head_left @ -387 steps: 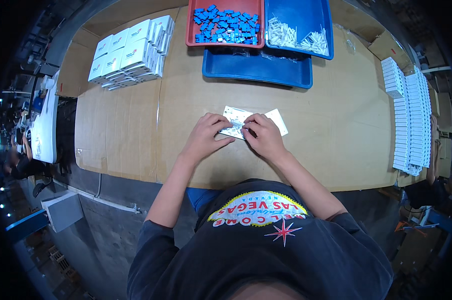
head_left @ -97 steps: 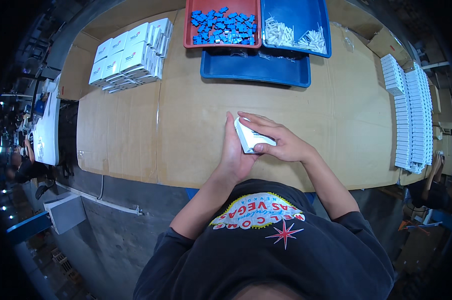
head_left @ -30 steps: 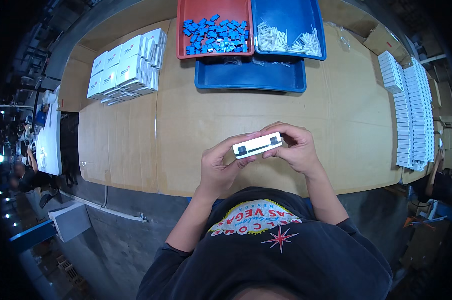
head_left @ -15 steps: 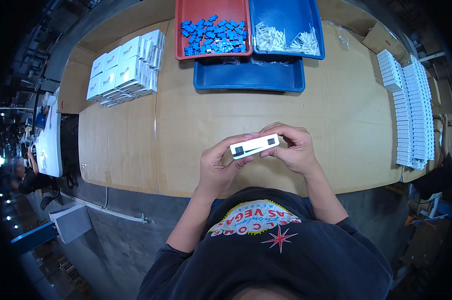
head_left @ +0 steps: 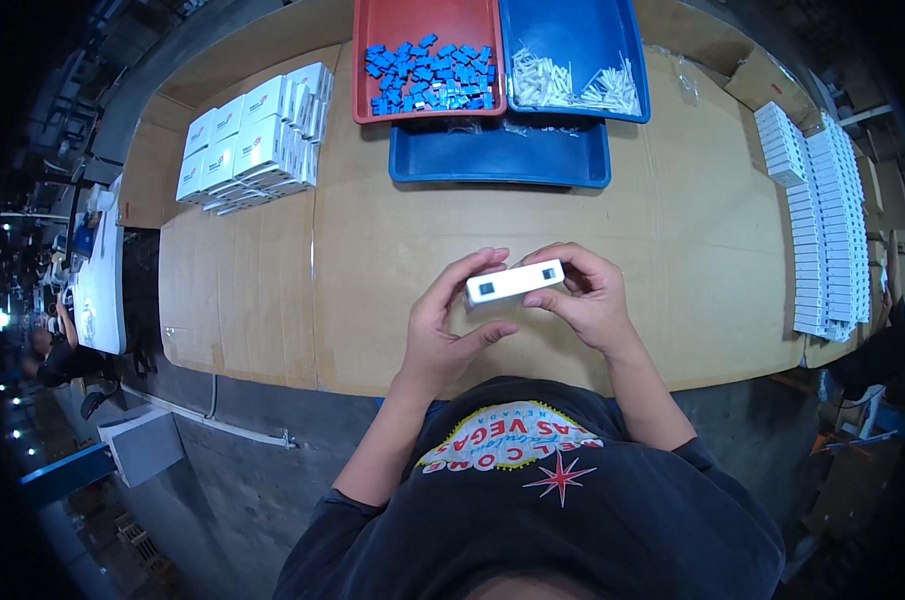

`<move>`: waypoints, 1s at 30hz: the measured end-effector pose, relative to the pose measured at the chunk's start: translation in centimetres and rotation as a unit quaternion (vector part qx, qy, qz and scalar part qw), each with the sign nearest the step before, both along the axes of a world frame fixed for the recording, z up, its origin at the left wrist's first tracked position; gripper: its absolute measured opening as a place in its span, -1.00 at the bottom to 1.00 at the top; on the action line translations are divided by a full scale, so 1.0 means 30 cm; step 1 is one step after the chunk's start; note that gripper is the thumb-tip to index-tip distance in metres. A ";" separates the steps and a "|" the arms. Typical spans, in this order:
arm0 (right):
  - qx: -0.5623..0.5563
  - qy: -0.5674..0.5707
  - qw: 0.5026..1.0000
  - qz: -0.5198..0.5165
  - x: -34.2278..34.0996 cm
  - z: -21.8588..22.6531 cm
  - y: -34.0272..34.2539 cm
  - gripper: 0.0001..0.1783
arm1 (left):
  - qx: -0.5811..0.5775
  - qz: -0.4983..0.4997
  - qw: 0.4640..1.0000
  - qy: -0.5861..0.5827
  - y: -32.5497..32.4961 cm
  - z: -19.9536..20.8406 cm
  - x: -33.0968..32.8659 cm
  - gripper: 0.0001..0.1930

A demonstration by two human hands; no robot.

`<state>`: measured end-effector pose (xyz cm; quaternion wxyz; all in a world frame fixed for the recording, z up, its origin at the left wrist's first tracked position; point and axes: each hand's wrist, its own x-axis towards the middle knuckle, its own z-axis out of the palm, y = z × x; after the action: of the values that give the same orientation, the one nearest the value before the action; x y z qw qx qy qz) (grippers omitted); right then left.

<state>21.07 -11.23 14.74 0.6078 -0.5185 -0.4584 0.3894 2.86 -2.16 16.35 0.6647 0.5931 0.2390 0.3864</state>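
A slim white box [head_left: 515, 283] is held in front of my chest, above the table. Two dark square openings show in its narrow edge. My right hand [head_left: 594, 300] grips the right end, thumb below and fingers behind. At the left end is my left hand [head_left: 442, 325], its thumb spread away below the box. Its fingers are raised beside and behind that end; whether the fingertips touch it is hidden.
Stacked white boxes [head_left: 240, 140] stand at left, and long rows of white boxes [head_left: 830, 225] at right. Ahead are a red tray [head_left: 427, 22] of blue parts, a blue tray [head_left: 572, 25] of white sticks, and a lower blue tray [head_left: 499, 165]. Brown cardboard [head_left: 242, 290] covers the table.
The dark slit along the white box's edge has closed, and the box is turned slightly. My left thumb has moved off it and the left hand has opened. My right hand keeps its grip.
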 end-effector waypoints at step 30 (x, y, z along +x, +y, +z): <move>0.040 0.000 0.994 0.099 0.013 -0.031 0.022 -0.49 | -0.433 -0.233 0.870 -0.042 0.066 -0.194 -0.100 -0.44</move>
<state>21.46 -10.57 13.81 0.5868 -0.4456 -0.5226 0.4289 -0.15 -0.19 10.53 0.9349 0.2675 0.2095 0.1024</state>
